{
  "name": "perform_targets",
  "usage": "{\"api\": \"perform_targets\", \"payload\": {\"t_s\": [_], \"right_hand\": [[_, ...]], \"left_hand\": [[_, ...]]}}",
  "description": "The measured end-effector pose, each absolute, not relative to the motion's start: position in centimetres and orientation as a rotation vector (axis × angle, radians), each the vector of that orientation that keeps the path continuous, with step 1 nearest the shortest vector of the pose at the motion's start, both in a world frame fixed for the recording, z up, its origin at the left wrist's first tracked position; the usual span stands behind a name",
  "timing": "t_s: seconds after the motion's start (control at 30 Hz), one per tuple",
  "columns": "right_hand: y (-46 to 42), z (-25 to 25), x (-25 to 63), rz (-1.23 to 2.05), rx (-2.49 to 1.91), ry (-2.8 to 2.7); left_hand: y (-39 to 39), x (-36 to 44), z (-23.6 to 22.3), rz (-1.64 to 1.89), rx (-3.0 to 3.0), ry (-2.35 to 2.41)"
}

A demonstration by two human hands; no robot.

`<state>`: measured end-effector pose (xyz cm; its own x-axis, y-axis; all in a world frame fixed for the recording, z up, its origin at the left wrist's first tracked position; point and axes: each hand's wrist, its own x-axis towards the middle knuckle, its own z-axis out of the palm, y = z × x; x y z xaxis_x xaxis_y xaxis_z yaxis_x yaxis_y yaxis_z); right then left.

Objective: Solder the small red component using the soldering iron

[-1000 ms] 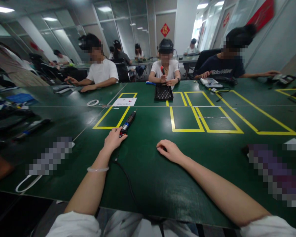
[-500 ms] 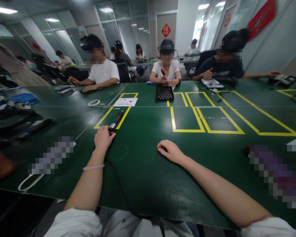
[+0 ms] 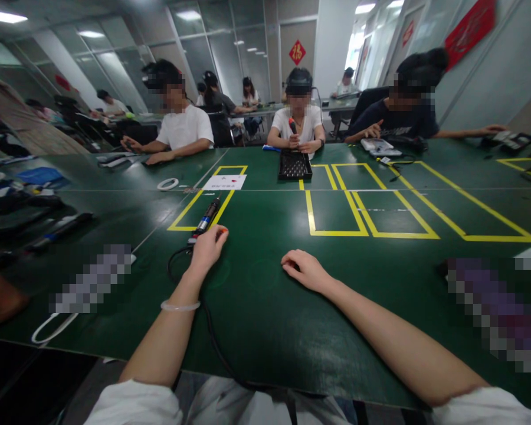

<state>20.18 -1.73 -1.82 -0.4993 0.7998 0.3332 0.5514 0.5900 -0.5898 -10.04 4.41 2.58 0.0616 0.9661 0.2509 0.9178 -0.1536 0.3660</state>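
A black electric screwdriver (image 3: 206,216) with a blue band lies on the green table (image 3: 265,307), across a yellow tape line, its tip pointing away from me. Its black cable (image 3: 212,336) loops left and runs back toward my body. My left hand (image 3: 209,248) lies flat just right of the tool's rear end, fingers stretched forward and no longer wrapped round it; a clear bangle sits on that wrist. My right hand (image 3: 304,269) rests on the table in the middle, fingers curled under, and nothing shows in it.
Yellow tape rectangles (image 3: 336,212) mark the table. A white card (image 3: 225,182) and a white tape ring (image 3: 167,184) lie beyond the screwdriver. Opposite, a person holds a red tool over a black tray (image 3: 294,166). Other people sit along the far side. Tools clutter the left edge (image 3: 48,230).
My left hand carried the screwdriver leftward onto the yellow line, then let go and shifted right of its rear end. The cable now loops to the left. My right hand stayed still.
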Motion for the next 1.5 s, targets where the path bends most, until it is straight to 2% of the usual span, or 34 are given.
{"api": "perform_targets", "payload": {"t_s": [0.17, 0.37, 1.03, 1.5], "right_hand": [[-1.9, -1.9, 20.3, 0.639, -1.074, -2.164], [-2.1, -1.7, 20.0, 0.720, -0.978, -2.164], [-1.8, -2.2, 20.1, 0.776, -1.009, -2.091], [-1.7, -2.1, 20.2, 1.070, -0.939, -1.871]], "left_hand": [[2.1, -3.9, 3.0, 0.585, 2.114, 1.177], [-0.2, -0.9, 2.7, 0.434, 1.907, 0.911], [-0.8, -0.6, 2.2, 0.582, 1.964, 0.965], [-1.1, -0.6, 2.1, 0.615, 2.180, 1.043]]}}
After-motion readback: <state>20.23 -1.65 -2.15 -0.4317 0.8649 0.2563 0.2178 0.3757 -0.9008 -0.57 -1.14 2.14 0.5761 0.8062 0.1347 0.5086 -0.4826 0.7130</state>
